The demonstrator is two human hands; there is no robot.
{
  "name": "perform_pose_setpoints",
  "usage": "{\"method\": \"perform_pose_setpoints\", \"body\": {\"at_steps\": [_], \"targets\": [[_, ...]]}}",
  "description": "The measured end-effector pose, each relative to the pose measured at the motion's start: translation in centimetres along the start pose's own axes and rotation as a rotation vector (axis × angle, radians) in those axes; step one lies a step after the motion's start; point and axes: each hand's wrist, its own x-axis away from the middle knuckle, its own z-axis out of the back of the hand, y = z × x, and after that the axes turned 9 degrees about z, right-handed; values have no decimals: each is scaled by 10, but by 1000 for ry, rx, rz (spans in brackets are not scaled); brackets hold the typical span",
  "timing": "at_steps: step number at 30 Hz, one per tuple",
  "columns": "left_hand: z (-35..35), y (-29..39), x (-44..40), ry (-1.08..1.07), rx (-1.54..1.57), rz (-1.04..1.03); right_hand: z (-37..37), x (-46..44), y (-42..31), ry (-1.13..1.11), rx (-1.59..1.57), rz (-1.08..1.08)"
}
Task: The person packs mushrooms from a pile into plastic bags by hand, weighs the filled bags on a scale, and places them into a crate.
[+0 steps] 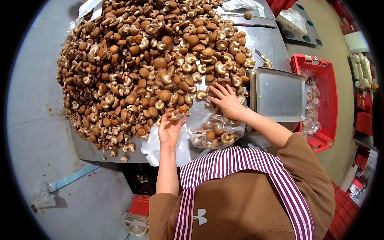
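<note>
Brown mushrooms [132,72] lie in a large heap over the metal table [262,40]. At the heap's near edge my left hand [170,130] has its fingers curled upward around a mushroom [173,117]. My right hand [227,101] reaches palm down over mushrooms at the heap's right edge, fingers spread. Just below it, a clear plastic bag [216,134] with mushrooms inside rests against the table's front edge. White plastic bags [151,147] lie flat beneath and beside my left forearm.
A metal tray [280,95] stands right of my right hand. Beyond it, a red crate [329,100] holds bagged mushrooms [311,108]. A knife [258,53] and a dark rod [256,26] lie farther back. Below the table's front edge is a dark crate [140,178].
</note>
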Motion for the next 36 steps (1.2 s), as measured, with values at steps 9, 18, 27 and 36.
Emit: {"method": "perform_pose_setpoints", "body": {"at_steps": [9,18,27,36], "targets": [[34,19,-32,577,-745,-368,16,-81,-27,165,-315,-18],[-3,-23,-28,409,-1923,-352,-43,-98,-39,59,-6,139],[-23,-80,12,-12,-1808,-431,1,-7,-13,36,-184,97],[-16,-5,-5,401,-1502,-279,26,-167,41,238,-80,28]]}}
